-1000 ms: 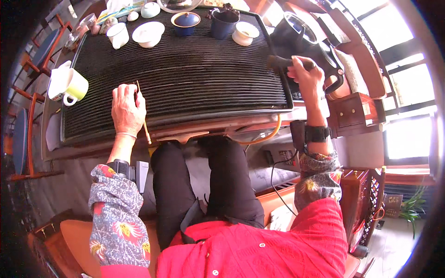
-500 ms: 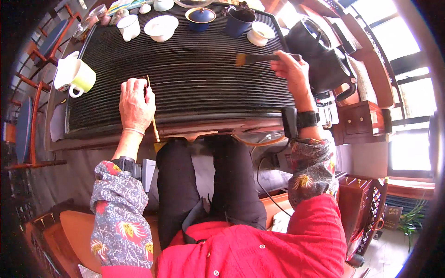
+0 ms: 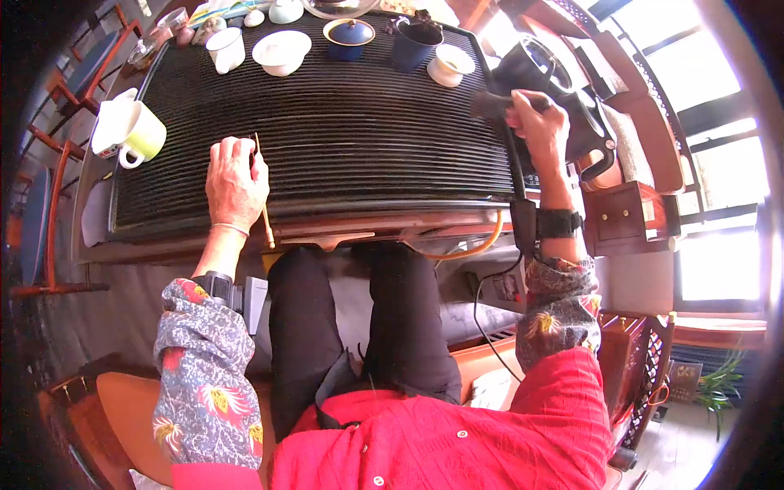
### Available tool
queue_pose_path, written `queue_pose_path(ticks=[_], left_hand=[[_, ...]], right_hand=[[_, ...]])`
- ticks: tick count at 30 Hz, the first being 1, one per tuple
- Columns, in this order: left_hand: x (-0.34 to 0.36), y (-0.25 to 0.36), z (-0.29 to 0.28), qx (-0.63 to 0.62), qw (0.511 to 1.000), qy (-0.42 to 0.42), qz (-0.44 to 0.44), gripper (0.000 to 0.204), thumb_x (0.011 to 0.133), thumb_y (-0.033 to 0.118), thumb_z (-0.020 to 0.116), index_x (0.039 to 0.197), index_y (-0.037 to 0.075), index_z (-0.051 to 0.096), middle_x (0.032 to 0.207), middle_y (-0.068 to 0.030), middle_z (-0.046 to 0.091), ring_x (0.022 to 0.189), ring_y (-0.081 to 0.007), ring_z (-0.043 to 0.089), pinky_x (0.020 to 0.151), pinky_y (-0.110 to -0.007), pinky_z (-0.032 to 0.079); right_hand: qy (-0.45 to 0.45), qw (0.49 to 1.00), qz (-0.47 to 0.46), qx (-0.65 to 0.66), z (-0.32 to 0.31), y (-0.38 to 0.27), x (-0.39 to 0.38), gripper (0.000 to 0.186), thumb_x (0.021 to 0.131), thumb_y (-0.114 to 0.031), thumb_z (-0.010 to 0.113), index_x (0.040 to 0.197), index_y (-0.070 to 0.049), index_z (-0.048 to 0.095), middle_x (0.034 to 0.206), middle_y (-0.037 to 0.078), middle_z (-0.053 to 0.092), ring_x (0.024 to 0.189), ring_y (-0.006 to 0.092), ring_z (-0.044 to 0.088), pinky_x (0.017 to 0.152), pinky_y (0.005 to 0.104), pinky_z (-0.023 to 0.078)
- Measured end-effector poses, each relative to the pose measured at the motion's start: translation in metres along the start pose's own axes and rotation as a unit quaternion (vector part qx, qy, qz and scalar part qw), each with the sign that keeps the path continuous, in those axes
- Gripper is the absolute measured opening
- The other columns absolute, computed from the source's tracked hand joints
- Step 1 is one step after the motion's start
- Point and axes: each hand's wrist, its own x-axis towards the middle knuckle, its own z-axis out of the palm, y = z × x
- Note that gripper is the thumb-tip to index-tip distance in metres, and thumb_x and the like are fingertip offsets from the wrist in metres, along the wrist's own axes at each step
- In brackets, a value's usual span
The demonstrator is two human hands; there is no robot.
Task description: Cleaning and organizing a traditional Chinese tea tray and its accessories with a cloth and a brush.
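Left hand [image 3: 235,181]: we rest it palm-down on the near part of the slatted tray [image 3: 343,139]. The fingers [image 3: 233,151] lie close together and pin a thin wooden stick [image 3: 263,192] against their right side. The stick runs from just past the fingertips back over the tray's near edge.

Right hand [image 3: 541,124]: we curl it at the tray's far right corner. The fingers [image 3: 523,102] close around a dark handle [image 3: 490,104] that points left over the tray. We cannot tell what tool the handle belongs to.

Kettle [image 3: 539,69]: black, just beyond the right fingers, off the tray's right side.

Mug [image 3: 129,131]: white and green, well to the left of the left fingers, at the tray's left edge, handle toward us.

Far row, well beyond the left fingers, left to right: white cup [image 3: 225,49], white bowl [image 3: 282,51], blue lidded cup [image 3: 349,37], dark pitcher [image 3: 415,42], small white cup [image 3: 452,65]. The last stands just left of the dark handle.

Tabletop [image 3: 343,227]: wooden, carries the tray; its front edge lies behind the left wrist.

Wooden box [image 3: 625,216]: beside our right forearm, to its right.

Both wrists wear dark bands.
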Motion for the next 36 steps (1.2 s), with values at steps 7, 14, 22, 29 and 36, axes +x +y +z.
queue_pose_path(ticks=[7,14,22,29,36], left_hand=[[0.002,0.003,0.003,-0.006,1.000,0.001,0.001,0.015,0.080,0.008,0.063,0.092,0.006,0.054,0.095,-0.0106,0.054,0.097,-0.0305,0.052,0.087,-0.041,0.047],[0.000,0.000,0.001,-0.004,1.000,-0.001,0.003,0.016,0.080,0.007,0.063,0.093,0.006,0.054,0.095,-0.0107,0.053,0.096,-0.0305,0.052,0.086,-0.041,0.047],[0.002,0.003,0.003,-0.013,1.000,0.008,0.001,0.015,0.081,0.007,0.063,0.092,0.007,0.053,0.094,-0.0094,0.053,0.095,-0.0300,0.052,0.084,-0.041,0.048],[0.000,-0.001,0.000,0.006,1.000,0.008,0.010,0.016,0.081,0.007,0.062,0.094,0.006,0.053,0.096,-0.0100,0.054,0.097,-0.0302,0.052,0.086,-0.042,0.047],[-0.002,-0.001,0.005,-0.003,1.000,0.006,-0.001,0.016,0.081,0.007,0.063,0.094,0.006,0.054,0.096,-0.0089,0.054,0.097,-0.0294,0.053,0.086,-0.041,0.047]], right_hand=[[-0.182,0.929,0.099,0.307,0.073,-0.024,0.017,0.028,0.091,-0.023,0.064,0.108,-0.001,0.067,0.091,0.012,0.073,0.075,0.0152,0.069,0.062,0.0236,0.051],[-0.096,0.934,0.094,0.330,0.065,0.008,0.025,0.021,0.085,-0.018,0.070,0.097,-0.001,0.068,0.080,0.011,0.072,0.062,0.0151,0.069,0.049,0.0224,0.049],[0.067,0.986,0.094,0.120,-0.009,0.055,0.043,0.022,0.083,-0.021,0.070,0.081,0.001,0.071,0.069,0.010,0.070,0.054,0.0136,0.065,0.048,0.0232,0.047],[0.023,0.997,0.011,0.069,-0.025,0.009,0.008,0.029,0.086,-0.027,0.069,0.100,-0.002,0.072,0.078,0.008,0.071,0.064,0.0130,0.067,0.059,0.0245,0.050],[-0.255,0.940,0.029,0.226,-0.005,-0.039,-0.047,0.032,0.094,-0.029,0.058,0.107,-0.002,0.069,0.083,0.007,0.072,0.068,0.0098,0.066,0.059,0.0206,0.049]])
